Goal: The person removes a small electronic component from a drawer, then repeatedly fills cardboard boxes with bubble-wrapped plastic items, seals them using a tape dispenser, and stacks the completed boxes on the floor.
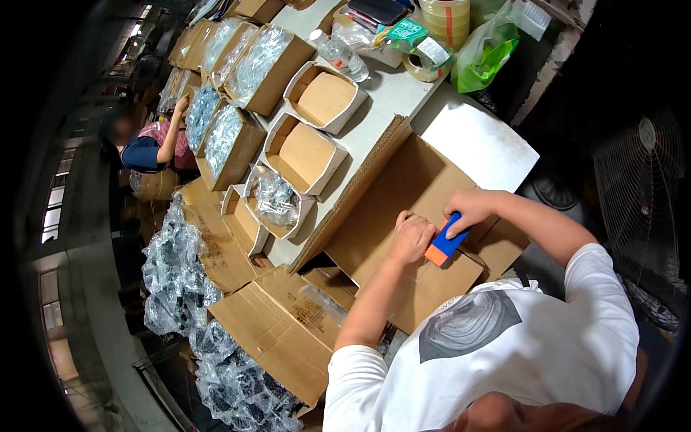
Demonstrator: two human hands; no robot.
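A large open cardboard box (421, 169) stands tilted in front of me, a flap spread toward my body. My left hand (412, 236) lies at its near edge with fingers curled over the cardboard; the fingertips are partly hidden. My right hand (468, 209) is closed around a blue block-shaped tool (448, 240) with an orange end. The orange end points down at the flap, close to my left fingers. What kind of tool it is, I cannot make out.
White-sided trays (324, 97) line the table (392, 90); one holds a plastic-wrapped item (273, 198). Beyond are cartons of wrapped goods (263, 61), a bottle (342, 57) and tape rolls (445, 21). Bagged parts (176, 270) lie left. A co-worker (162, 140) stands far left; a fan (640, 180) right.
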